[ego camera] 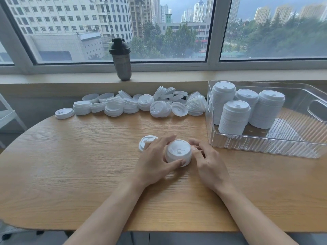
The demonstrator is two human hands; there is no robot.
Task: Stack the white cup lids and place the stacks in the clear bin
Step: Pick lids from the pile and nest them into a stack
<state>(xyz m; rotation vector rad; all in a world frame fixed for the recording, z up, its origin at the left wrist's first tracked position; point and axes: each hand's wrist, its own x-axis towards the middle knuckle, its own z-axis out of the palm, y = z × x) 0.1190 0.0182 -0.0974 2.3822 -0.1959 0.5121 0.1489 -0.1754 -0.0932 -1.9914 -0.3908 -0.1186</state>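
A short stack of white cup lids stands on the wooden table near its middle. My left hand grips the stack from the left, thumb along its front. My right hand presses its fingertips against the stack's right side. A single lid lies just left of the stack, partly hidden behind my left fingers. A long heap of loose lids runs along the table's far edge. The clear bin at the right holds several tall lid stacks.
A dark shaker bottle stands on the window sill behind the heap. The bin's right half shows bare ribbed floor. The table's curved front edge runs close to my forearms.
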